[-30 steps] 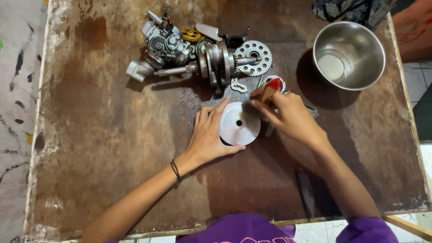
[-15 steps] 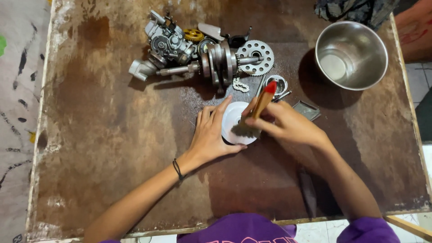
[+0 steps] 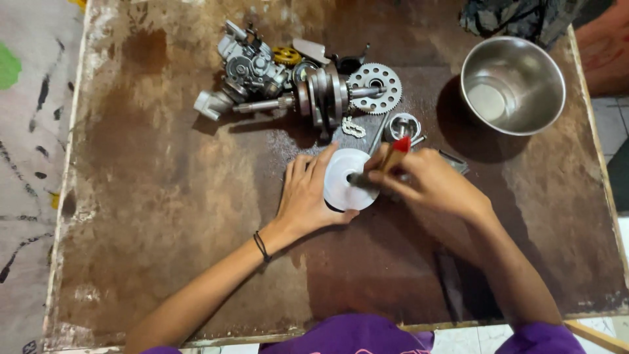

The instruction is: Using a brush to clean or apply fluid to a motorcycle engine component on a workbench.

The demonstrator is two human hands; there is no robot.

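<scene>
Left hand [image 3: 308, 196] is spread flat, fingers splayed against the rim of the round white disc [image 3: 347, 178], pinning it to the worktop [image 3: 157, 196] near the middle. Right hand [image 3: 426, 185] is clamped around a wooden-handled brush with a red tip [image 3: 393, 156], its dark working end pressed into the disc's centre. The hands sit close together, meeting over the disc.

Just beyond the hands, toward the far edge, lie a small metal ring [image 3: 402, 126] and a short bit of chain [image 3: 354, 127]; past them a toothed sprocket [image 3: 375, 88], a crankshaft [image 3: 314, 98] and a grey engine casting [image 3: 249, 65]. A steel bowl [image 3: 512, 85] stands at the far right corner.

The risk, as I read it: the disc is held by fingertip pressure alone, so a hard push from the brush could skid it into the loose small parts and scatter them.
</scene>
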